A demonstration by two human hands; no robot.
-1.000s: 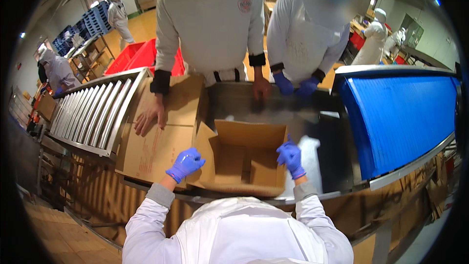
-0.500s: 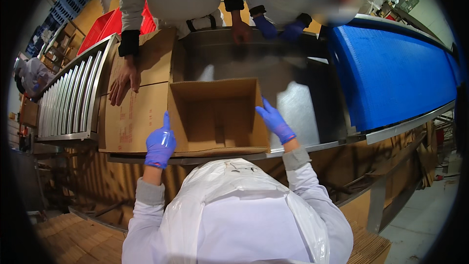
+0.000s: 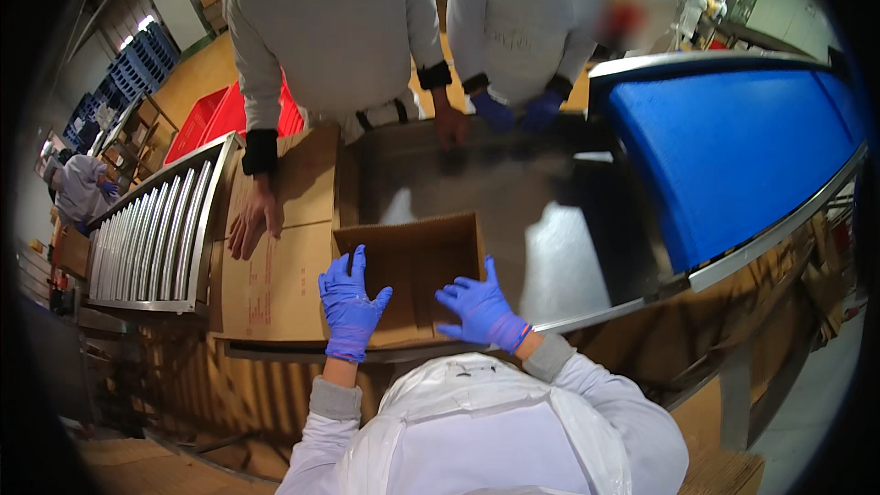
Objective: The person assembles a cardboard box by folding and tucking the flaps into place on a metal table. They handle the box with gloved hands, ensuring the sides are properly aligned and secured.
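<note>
An open cardboard box stands at the near edge of the steel table, its inside facing up and bare. Over its left side hovers my left hand in a blue glove, fingers spread. My right hand, gloved in blue too, is above the box's right wall with its fingers apart. Neither hand grips anything; whether the fingertips touch the cardboard I cannot tell. Left of the box lies a flat cardboard sheet, and a co-worker's bare hand rests on it.
The steel table stretches away to the right. Beyond it slopes a blue conveyor belt. A roller conveyor adjoins on the left, with red crates behind. Two co-workers stand across the table; one wears blue gloves.
My hands have come off the box's outer sides, moving inward over its opening, and their fingers are spread. The whole view has shifted, so everything sits lower in the picture.
</note>
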